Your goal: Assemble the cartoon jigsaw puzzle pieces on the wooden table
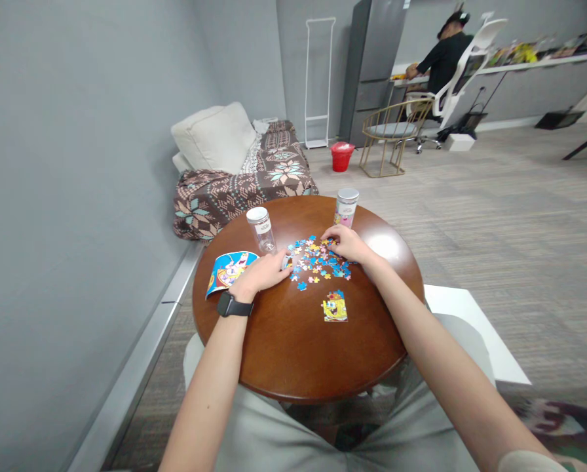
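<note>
Loose jigsaw puzzle pieces (316,259), mostly blue, yellow and pink, lie in a spread pile on the round brown table (293,354). My left hand (266,271), with a black watch on the wrist, rests at the pile's left edge, fingers stretched out and apart. At the upper right of the pile is my right hand (348,244), its fingers apart and touching pieces; no piece is clearly gripped. A small joined puzzle section (335,308) with a yellow cartoon face lies nearer to me. Left of my left hand lies a curled picture sheet (230,267), partly covered by it.
A clear jar with a white lid (263,229) stands behind my left hand. Another lidded jar (345,208) stands behind my right hand. Beyond the table are a patterned-cloth sofa (278,164), a red bin (341,157), a gold-framed chair (392,134) and a seated person (445,62).
</note>
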The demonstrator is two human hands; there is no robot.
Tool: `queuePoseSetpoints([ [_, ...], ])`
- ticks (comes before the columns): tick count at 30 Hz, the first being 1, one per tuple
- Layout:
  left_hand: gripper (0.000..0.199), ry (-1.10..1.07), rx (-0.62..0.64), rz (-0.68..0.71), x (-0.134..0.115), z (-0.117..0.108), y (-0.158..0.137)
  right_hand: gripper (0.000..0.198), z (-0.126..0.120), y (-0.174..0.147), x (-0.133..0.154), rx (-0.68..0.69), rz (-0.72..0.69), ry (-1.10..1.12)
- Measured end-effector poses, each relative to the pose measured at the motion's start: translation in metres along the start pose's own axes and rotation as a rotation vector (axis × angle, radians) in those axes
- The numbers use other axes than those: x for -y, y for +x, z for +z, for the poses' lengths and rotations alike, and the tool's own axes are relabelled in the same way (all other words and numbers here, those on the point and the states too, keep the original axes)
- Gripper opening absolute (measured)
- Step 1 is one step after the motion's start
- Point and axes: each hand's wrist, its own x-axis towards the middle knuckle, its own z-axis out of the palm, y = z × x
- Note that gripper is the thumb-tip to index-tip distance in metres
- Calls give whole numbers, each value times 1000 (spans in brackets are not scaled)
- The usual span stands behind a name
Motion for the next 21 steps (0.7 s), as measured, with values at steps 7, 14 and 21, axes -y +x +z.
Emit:
queuePoseSetpoints([
  [7,40,4,3,-9,0,0,0,28,-6,-1,5,19,147,54],
  [14,39,1,3,-7,0,-1,0,28,-6,1,7,15,188,174],
  [21,39,1,0,-3,0,0,1,37,-1,5,2,55,276,333],
])
